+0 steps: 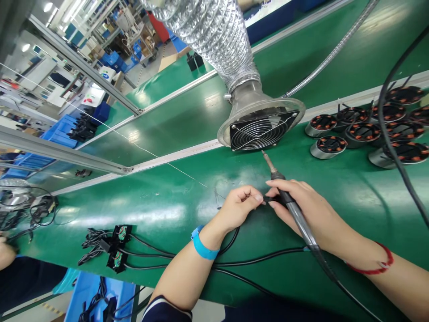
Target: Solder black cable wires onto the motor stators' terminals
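Observation:
My left hand (239, 205) is curled, its fingertips pinching the end of a black cable (234, 261) that trails back along the green bench top (150, 210). My right hand (303, 208) grips a soldering iron (290, 203), whose tip points up toward the extraction fan, and its fingers also touch the same cable end. The two hands meet fingertip to fingertip. A blue band sits on my left wrist and a red cord on my right.
A fume extractor fan (259, 129) on a silver flexible duct (217, 36) stands just behind the hands. Several motor stators (365, 132) with copper windings lie at the right. Small circuit boards with black cables (117, 248) lie at the left. Another person's hand (6, 252) shows at the far left.

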`<state>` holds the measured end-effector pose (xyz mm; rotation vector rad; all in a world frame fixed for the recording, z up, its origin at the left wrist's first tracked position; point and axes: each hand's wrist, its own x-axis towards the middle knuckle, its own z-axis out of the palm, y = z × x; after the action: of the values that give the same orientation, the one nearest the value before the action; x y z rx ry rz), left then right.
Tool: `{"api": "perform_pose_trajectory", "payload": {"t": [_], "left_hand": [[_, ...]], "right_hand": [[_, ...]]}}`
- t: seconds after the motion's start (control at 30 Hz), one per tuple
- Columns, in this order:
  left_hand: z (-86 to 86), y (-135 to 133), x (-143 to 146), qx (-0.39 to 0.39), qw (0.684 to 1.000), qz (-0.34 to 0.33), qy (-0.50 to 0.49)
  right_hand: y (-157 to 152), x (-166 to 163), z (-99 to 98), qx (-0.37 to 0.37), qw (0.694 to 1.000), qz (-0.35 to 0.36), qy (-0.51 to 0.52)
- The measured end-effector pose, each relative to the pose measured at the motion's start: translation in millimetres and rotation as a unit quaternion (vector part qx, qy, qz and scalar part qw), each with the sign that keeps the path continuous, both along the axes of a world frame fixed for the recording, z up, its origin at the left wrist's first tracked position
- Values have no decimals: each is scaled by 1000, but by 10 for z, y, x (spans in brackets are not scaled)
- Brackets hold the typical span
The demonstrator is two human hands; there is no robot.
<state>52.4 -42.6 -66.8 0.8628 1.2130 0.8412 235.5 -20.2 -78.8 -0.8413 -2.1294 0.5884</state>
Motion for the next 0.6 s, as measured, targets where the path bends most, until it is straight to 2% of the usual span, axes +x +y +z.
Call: {"api": "perform_pose_trajectory", "payload": {"t": [0.2,0.27,0.33,0.43,0.53,0.6], "left_hand": [[17,-16,-13,9,996,-88,2],[10,-19,7,13,996,-81,20],[-3,-10,26,29,998,-33,48],[-21,55,-7,58,992,79,80],[-10,161,-168,62,973,189,117],[22,208,-341,63,961,216,163]], "right_hand": [[-84,-28,-68,-83,994,-59,46],[-90,-60,-87,-83,992,-79,52],[-70,-82,-83,-78,992,-81,53],[-10,-51,-38,-32,995,-81,39],[41,51,26,32,997,-56,32],[53,113,67,40,998,-37,41]]}}
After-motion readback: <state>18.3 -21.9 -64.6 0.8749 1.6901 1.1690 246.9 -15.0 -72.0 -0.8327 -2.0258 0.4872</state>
